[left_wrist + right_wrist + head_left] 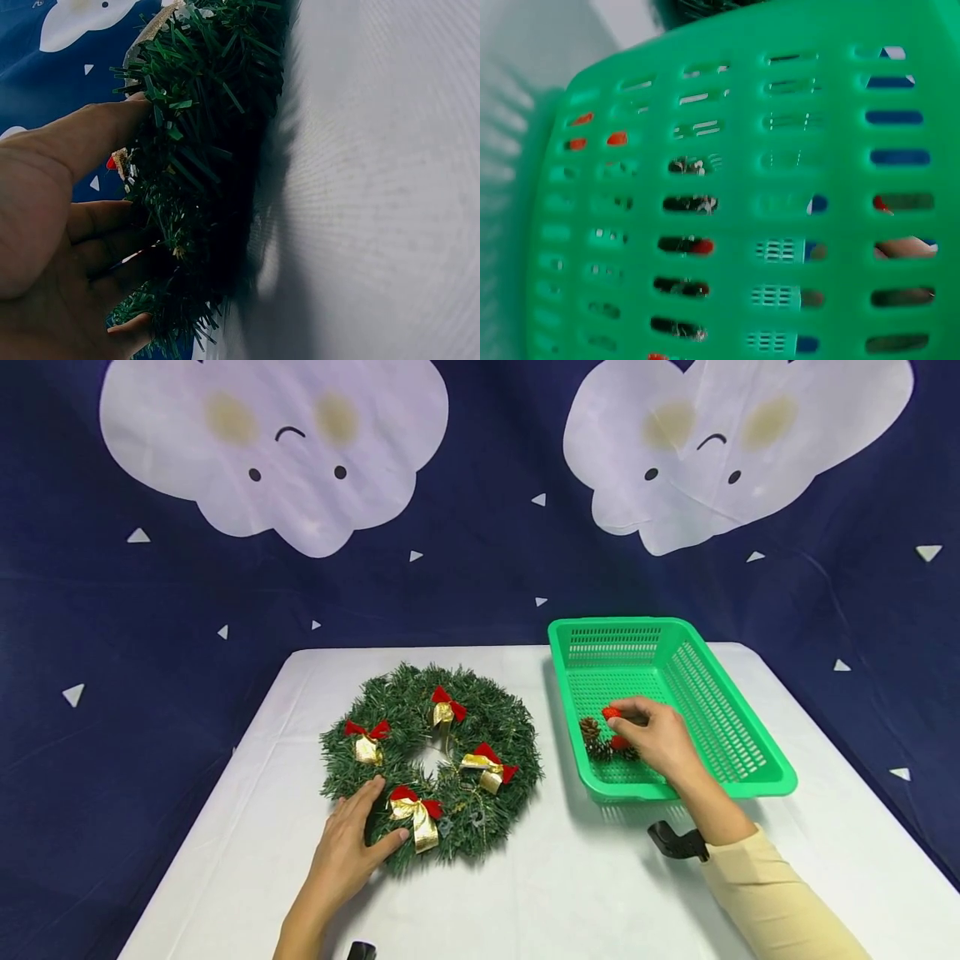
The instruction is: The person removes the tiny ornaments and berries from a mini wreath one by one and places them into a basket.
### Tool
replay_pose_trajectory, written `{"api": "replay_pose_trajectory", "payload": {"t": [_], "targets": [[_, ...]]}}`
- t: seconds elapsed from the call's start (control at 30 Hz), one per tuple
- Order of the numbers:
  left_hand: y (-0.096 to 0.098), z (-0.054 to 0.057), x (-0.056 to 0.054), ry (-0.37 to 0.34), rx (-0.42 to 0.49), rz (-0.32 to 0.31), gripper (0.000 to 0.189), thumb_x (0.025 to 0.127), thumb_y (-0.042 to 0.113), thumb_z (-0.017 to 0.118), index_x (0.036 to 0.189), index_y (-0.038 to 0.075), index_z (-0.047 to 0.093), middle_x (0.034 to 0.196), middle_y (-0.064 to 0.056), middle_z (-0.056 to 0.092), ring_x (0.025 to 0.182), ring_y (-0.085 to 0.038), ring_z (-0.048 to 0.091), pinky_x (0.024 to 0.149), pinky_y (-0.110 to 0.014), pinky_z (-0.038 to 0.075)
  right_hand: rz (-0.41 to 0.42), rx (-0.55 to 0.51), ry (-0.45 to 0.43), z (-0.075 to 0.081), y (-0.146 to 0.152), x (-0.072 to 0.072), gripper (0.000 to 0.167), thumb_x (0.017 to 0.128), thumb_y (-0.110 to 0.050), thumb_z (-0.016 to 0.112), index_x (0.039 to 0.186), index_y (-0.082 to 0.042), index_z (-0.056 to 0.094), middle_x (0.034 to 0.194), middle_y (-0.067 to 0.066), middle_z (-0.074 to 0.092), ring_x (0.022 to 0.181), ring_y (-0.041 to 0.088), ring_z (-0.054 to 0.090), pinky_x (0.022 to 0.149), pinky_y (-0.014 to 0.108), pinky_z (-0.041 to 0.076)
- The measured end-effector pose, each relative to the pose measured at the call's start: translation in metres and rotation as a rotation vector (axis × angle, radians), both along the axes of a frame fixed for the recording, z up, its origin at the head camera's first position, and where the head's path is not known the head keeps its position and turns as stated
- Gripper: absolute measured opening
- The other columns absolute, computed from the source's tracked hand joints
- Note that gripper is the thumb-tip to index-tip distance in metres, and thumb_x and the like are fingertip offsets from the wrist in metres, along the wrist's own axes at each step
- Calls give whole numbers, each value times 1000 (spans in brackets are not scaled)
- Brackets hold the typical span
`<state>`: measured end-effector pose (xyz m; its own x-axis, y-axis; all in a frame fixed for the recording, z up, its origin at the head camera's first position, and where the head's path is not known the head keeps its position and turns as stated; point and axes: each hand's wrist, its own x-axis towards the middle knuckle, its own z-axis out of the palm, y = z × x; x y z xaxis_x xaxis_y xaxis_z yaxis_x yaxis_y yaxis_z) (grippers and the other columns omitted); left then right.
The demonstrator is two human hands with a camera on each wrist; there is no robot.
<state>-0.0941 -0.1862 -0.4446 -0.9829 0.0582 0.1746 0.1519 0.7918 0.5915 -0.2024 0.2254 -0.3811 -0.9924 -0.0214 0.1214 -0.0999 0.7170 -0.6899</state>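
A green tinsel wreath (512, 718) with several red-and-gold bows lies flat on the white table. My left hand (348, 839) rests on its near left side, thumb and fingers spread beside the nearest bow (414, 810); in the left wrist view its fingertips reach among the wreath's needles (195, 127). Over the green basket (562, 693) at the right, my right hand (660, 739) pinches a small red ornament (611, 713) between thumb and fingers. Beneath it in the basket are pine cones (590, 728) and another red piece (619, 742). The right wrist view sees fingers (904, 247) only through the basket's slots.
The basket's slotted wall (735, 172) stands between the right wrist camera and the hand. White cloth covers the table (517, 893). A dark blue backdrop (480, 585) with clouds hangs behind. A black wrist mount (677, 842) sticks out near the basket's front edge.
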Motion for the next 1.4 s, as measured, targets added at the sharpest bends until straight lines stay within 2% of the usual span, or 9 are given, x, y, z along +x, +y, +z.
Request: {"api": "replay_pose_trajectory", "payload": {"t": [0.33, 0.6, 1.07, 1.4], "targets": [[2, 0, -1, 9, 6, -1, 81, 79, 36, 74, 145, 7, 37, 148, -18, 39, 136, -38, 36, 115, -59, 16, -6, 75, 29, 1, 6, 1, 33, 92, -29, 61, 119, -12, 64, 108, 15, 71, 97, 31, 66, 70, 34, 52], [3, -1, -2, 11, -1, -1, 81, 79, 37, 74, 144, 6, 37, 148, -18, 40, 136, -39, 37, 114, -59, 17, -13, 49, 71, 0, 7, 3, 37, 93, -35, 59, 121, -12, 63, 112, 14, 69, 102, 33, 64, 80, 47, 52], [2, 2, -2, 23, 5, -10, 80, 79, 36, 74, 144, 6, 38, 148, -18, 40, 136, -38, 37, 114, -60, 17, -21, 28, 150, 1, 3, 5, 36, 93, -34, 59, 120, -11, 63, 112, 13, 69, 102, 32, 64, 79, 48, 52], [2, 6, -2, 6, -32, 0, 77, 81, 37, 71, 144, 5, 38, 147, -18, 41, 136, -39, 37, 114, -60, 17, -21, 37, 301, 1, -4, 9, 32, 90, -26, 64, 117, -8, 65, 112, 14, 69, 104, 33, 63, 82, 50, 49]]}}
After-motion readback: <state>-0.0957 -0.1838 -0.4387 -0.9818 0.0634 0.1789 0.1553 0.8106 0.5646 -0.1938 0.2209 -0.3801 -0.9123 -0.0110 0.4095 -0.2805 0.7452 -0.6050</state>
